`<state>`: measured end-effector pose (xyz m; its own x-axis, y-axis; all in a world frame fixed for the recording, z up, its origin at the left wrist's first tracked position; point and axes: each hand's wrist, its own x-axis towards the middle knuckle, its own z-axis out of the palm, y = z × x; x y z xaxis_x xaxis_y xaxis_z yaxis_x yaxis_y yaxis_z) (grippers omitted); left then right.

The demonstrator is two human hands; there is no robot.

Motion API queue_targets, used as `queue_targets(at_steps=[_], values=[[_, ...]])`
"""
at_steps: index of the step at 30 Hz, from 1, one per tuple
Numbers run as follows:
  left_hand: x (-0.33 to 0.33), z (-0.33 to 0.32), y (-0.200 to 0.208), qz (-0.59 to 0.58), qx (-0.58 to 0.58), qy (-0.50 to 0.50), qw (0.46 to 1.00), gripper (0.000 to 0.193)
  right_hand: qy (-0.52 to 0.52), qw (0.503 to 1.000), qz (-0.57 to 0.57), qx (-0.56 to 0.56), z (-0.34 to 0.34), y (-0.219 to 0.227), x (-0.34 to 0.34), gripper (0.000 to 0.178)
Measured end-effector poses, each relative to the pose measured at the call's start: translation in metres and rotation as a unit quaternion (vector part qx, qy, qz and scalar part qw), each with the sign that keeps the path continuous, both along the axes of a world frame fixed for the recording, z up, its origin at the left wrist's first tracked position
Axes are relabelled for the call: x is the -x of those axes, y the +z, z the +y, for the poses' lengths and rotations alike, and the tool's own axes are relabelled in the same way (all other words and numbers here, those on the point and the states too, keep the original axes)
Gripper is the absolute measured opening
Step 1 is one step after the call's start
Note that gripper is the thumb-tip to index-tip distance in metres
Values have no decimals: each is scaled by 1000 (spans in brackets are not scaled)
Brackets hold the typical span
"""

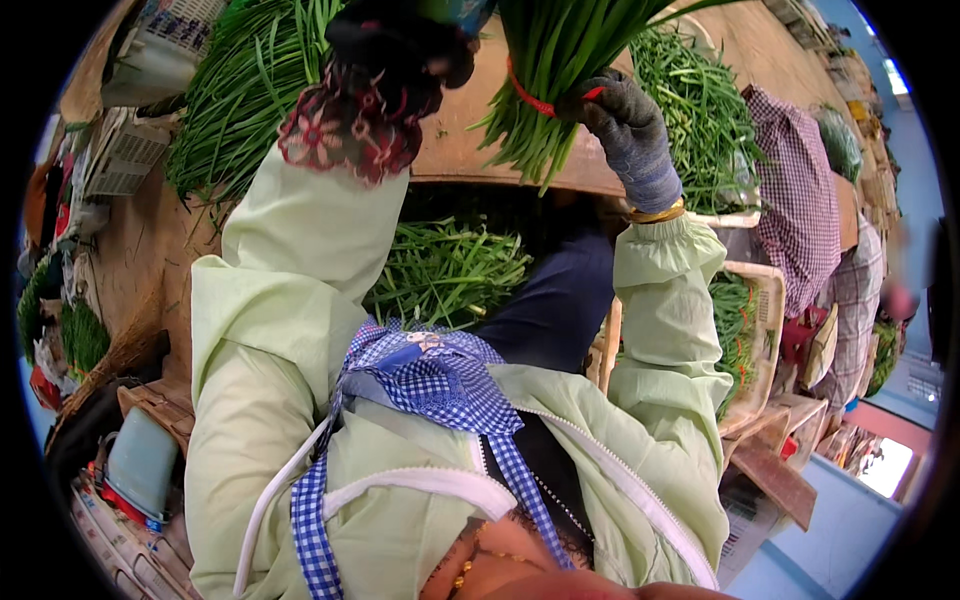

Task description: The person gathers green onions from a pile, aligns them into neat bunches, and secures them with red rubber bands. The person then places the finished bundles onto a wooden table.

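My right hand point(627, 125), in a grey work glove, is closed at the side of a bunch of garlic chives point(545, 75). A red tie point(527, 92) circles the bunch near its cut ends, and a red end of it shows between my thumb and finger. The leaves run up past the top edge of the view. My left hand point(405, 55), in a dark glove with a floral lace cuff, looks curled. It is to the left of the bunch, by a blue thing point(462, 12) cut off at the top edge; dark blur hides its grip.
Loose chives point(255, 90) are heaped on the wooden table point(465, 140) at left. More fill a white crate point(725, 218) at right, with another crate point(768, 330) below it. Cut greens point(450, 270) lie under the table edge by my leg. A checked cloth point(795, 190) hangs at far right.
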<state>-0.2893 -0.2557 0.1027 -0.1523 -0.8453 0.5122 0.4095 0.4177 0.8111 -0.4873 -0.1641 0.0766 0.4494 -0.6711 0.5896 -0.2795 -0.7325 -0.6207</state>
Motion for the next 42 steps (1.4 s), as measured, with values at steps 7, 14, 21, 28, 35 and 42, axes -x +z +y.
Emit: queue_targets(at_steps=[7,14,21,28,35,42], values=[[-6,-10,13,-44,-44,81,995,41,-71,996,1,-61,-38,-85,-15,16],[-24,-17,-2,-39,-109,98,988,41,-143,977,151,52,-38,-52,-19,12],[-104,9,-98,21,-331,121,936,41,-187,914,275,232,-13,1,-36,10],[-49,169,-208,144,-649,10,747,41,-196,853,479,72,-21,-124,-48,10],[10,129,-98,-675,179,178,693,78,-225,863,452,11,-13,-140,-49,8],[21,17,-112,-848,86,6,523,106,-168,892,417,38,-11,-137,-42,6]])
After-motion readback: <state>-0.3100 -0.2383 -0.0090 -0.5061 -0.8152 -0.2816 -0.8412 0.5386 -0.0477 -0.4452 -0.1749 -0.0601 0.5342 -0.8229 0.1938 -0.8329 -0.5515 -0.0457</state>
